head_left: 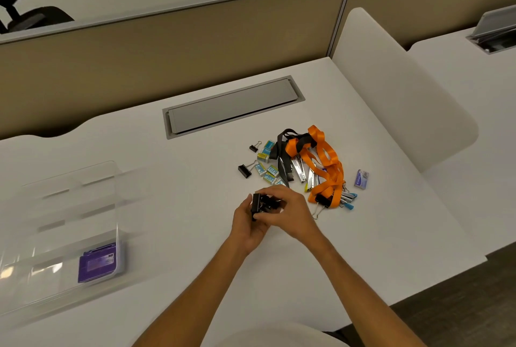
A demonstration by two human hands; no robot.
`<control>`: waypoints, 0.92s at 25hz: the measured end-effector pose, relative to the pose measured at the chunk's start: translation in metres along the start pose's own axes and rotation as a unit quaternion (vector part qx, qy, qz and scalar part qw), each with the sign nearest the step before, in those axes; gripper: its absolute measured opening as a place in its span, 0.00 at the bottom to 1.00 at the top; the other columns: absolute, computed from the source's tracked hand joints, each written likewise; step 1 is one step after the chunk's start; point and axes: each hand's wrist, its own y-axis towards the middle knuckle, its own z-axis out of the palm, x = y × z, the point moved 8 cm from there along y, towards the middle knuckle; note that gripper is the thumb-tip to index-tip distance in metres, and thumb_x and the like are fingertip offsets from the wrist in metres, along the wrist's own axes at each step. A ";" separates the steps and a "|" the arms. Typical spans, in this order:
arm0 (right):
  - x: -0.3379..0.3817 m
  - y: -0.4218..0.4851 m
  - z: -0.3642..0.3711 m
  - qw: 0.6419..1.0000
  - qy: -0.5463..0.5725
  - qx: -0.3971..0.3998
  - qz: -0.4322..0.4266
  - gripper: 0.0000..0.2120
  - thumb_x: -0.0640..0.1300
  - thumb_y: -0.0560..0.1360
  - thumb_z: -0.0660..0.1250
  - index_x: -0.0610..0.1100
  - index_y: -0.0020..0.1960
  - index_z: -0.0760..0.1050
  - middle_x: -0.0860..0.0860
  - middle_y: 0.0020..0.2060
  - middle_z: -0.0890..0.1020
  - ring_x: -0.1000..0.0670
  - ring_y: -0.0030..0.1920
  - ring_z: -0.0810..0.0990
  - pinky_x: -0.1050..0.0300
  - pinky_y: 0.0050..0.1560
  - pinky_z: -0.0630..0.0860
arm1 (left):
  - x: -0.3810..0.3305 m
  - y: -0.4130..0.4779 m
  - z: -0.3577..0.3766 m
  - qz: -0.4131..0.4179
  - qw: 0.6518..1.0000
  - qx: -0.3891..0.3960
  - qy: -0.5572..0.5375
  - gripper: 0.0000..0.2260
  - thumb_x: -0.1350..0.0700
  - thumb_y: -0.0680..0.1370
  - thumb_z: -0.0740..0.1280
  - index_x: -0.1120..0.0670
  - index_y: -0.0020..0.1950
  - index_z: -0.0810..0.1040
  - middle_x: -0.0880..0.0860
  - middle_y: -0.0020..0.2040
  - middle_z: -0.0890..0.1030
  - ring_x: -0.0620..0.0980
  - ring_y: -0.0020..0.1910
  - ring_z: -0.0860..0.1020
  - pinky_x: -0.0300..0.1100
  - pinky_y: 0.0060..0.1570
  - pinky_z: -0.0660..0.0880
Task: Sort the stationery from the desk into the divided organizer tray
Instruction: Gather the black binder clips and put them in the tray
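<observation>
My left hand [247,225] and my right hand [290,214] meet over the desk and together hold a bunch of black binder clips [262,204]. Just behind them lies the stationery pile: orange lanyards [325,162], a black lanyard [284,156], small staple boxes [268,169], metal staplers [300,169], two loose black binder clips [245,170] and one more under the orange strap [324,201]. A small purple box [362,179] lies to the right. The clear divided organizer tray [64,207] sits at the left with a purple box [97,262] in its near compartment.
A grey cable hatch [233,107] is set into the white desk behind the pile. Beige partition walls [167,53] close off the back. A white side panel [396,86] stands at the right. The desk's front edge runs near my forearms.
</observation>
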 end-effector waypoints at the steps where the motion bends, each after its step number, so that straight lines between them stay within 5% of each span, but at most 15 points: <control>1: 0.003 -0.001 0.007 1.000 0.004 0.002 -0.003 0.25 0.42 0.63 0.81 0.50 0.59 0.80 0.57 0.53 0.81 0.60 0.56 0.78 0.68 0.55 0.76 | -0.002 -0.003 0.003 0.003 1.000 0.010 -0.026 0.16 0.52 0.83 0.59 0.63 0.59 0.77 0.62 0.49 0.84 0.58 0.49 0.84 0.48 0.48 0.83; 5: 0.008 -0.005 0.027 1.000 0.005 -0.007 -0.019 0.26 0.40 0.64 0.79 0.50 0.60 0.79 0.58 0.54 0.79 0.61 0.58 0.76 0.70 0.58 0.73 | -0.006 -0.010 0.004 0.006 0.997 0.001 -0.082 0.16 0.50 0.79 0.65 0.61 0.58 0.76 0.60 0.46 0.83 0.56 0.48 0.83 0.47 0.40 0.83; 10: 0.012 -0.005 0.033 1.000 0.002 -0.002 -0.018 0.26 0.38 0.68 0.76 0.51 0.63 0.77 0.56 0.57 0.78 0.61 0.60 0.74 0.73 0.59 0.70 | -0.010 -0.004 0.000 0.011 0.996 0.000 -0.093 0.23 0.48 0.76 0.68 0.60 0.67 0.74 0.61 0.54 0.82 0.58 0.56 0.81 0.49 0.54 0.80; 13: 0.021 -0.002 0.036 0.998 -0.048 0.019 -0.043 0.16 0.37 0.76 0.67 0.43 0.63 0.78 0.48 0.58 0.81 0.57 0.59 0.76 0.70 0.60 0.70 | -0.008 -0.006 0.005 0.009 0.996 0.023 -0.086 0.26 0.47 0.77 0.66 0.62 0.69 0.73 0.63 0.65 0.78 0.61 0.65 0.76 0.52 0.70 0.69; 16: 0.027 -0.001 0.040 0.988 -0.133 0.011 -0.083 0.13 0.36 0.76 0.63 0.38 0.58 0.80 0.43 0.54 0.83 0.51 0.55 0.79 0.66 0.59 0.72 | -0.008 -0.005 0.004 0.014 0.997 0.026 -0.073 0.26 0.46 0.78 0.64 0.62 0.69 0.72 0.65 0.67 0.76 0.63 0.68 0.73 0.55 0.73 0.65; 21: 0.024 0.007 0.032 0.977 -0.179 -0.071 -0.088 0.04 0.36 0.74 0.69 0.41 0.49 0.80 0.47 0.48 0.79 0.52 0.49 0.78 0.60 0.53 0.80 | -0.010 -0.013 0.008 0.017 0.994 0.040 -0.100 0.22 0.49 0.75 0.68 0.62 0.63 0.73 0.62 0.50 0.82 0.57 0.50 0.83 0.47 0.48 0.82; 23: 0.020 0.008 0.022 0.983 -0.140 -0.104 -0.064 0.05 0.37 0.74 0.71 0.43 0.49 0.80 0.49 0.50 0.78 0.55 0.53 0.76 0.63 0.56 0.77 | -0.012 -0.012 0.006 0.023 0.994 0.034 -0.096 0.20 0.49 0.76 0.67 0.62 0.61 0.75 0.62 0.51 0.82 0.58 0.50 0.83 0.48 0.50 0.82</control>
